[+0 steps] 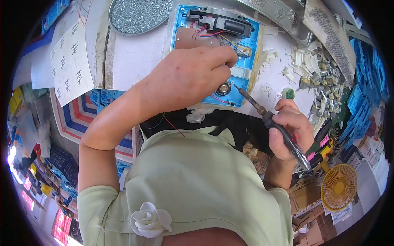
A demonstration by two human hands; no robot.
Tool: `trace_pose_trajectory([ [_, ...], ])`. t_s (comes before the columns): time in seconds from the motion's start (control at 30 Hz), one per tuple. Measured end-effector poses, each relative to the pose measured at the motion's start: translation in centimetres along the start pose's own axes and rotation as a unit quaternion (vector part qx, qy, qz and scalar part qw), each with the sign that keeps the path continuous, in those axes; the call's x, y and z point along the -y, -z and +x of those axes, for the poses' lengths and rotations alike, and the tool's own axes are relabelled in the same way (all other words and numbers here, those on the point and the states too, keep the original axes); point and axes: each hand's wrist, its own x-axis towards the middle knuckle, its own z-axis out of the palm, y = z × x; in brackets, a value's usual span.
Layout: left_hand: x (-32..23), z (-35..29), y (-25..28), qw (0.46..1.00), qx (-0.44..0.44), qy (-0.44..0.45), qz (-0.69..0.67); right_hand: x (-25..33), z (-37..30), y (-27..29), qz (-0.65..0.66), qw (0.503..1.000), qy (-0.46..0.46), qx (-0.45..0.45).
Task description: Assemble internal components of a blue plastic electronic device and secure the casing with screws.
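A light blue plastic casing [243,84] lies face down on the worktable, its inside showing. Mounted at its far end is a long black module [230,25] with red, blue and yellow wires. A small round speaker [224,88] sits near the casing's near end. My left hand [191,74] reaches over the casing with its fingers curled together. Whatever those fingers pinch is hidden beneath them. My right hand [293,129] grips a soldering iron [267,117] by its dark handle. The iron's tip points at the casing, just right of the speaker.
A round metal tray of small screws [140,16] stands at the far left. Right of the casing are a green roll [288,94] and a heap of small white and metal parts [316,69]. Blue plastic pieces [363,94] are stacked farther right, above a yellow fan [339,187].
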Motion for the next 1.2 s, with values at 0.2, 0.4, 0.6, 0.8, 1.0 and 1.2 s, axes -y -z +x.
trace_pose_trajectory([
  [0.2,-0.2,0.0,0.3,1.0,0.003,0.004,-0.004,-0.5,-0.3,0.0,0.019,1.0,0.008,-0.017],
  [0.4,0.0,0.0,0.4,1.0,0.012,-0.011,-0.001,-0.6,0.0,0.0,0.02,1.0,0.021,-0.005],
  [0.6,0.1,0.2,0.5,0.999,0.037,-0.034,0.018,-0.7,0.0,0.0,0.014,1.0,0.01,0.009],
  [0.8,0.0,0.5,0.6,0.998,0.055,-0.035,0.021,-1.0,0.2,-0.3,-0.002,1.0,0.012,0.014],
  [1.0,-0.2,0.5,0.9,0.996,0.076,-0.036,0.037,-0.4,0.1,-0.3,-0.002,0.999,-0.047,0.014],
  [1.2,-0.3,0.6,1.0,0.994,0.091,-0.038,0.046,1.1,-0.5,-0.5,0.063,0.982,-0.172,-0.043],
])
